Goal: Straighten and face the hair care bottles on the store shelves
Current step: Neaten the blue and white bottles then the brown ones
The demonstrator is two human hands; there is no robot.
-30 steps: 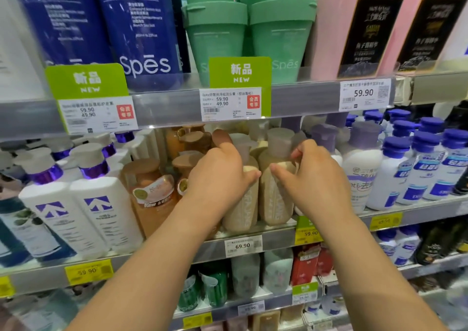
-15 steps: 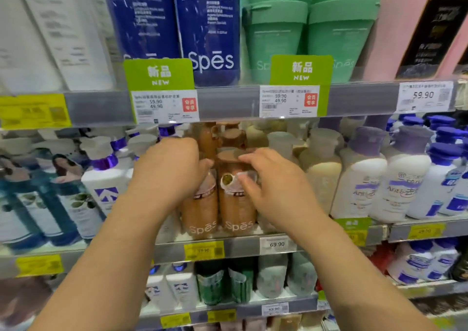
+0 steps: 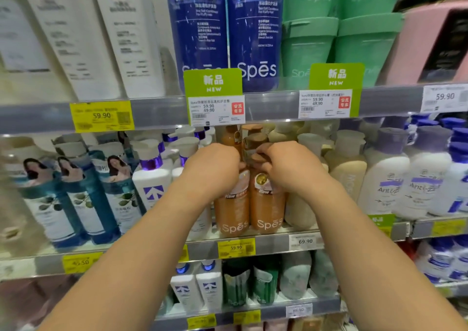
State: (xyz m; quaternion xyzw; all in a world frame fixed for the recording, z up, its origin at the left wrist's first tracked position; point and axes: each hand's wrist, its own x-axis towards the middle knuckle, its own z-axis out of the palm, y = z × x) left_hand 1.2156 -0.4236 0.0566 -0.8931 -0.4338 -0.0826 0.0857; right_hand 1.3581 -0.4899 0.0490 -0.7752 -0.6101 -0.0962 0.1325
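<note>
Two orange-brown Spes bottles stand side by side at the front of the middle shelf (image 3: 273, 243), labels facing me. My left hand (image 3: 214, 171) grips the top of the left orange bottle (image 3: 231, 211). My right hand (image 3: 288, 168) curls round the brown cap and neck of the right orange bottle (image 3: 266, 209). More orange bottles stand behind them, mostly hidden by my hands. Beige bottles (image 3: 348, 173) stand just right of my right hand.
White bottles with purple collars (image 3: 152, 181) and blue bottles (image 3: 83, 199) crowd the left. White Anti bottles (image 3: 390, 178) fill the right. The upper shelf carries blue Spes pouches (image 3: 255, 31) and green tubs (image 3: 309, 44). Green NEW price tags (image 3: 212, 84) hang over the shelf edge.
The view has shifted left. Both hands left the beige bottles, moved to the orange ones, and now hold their tops, closer together than before.
</note>
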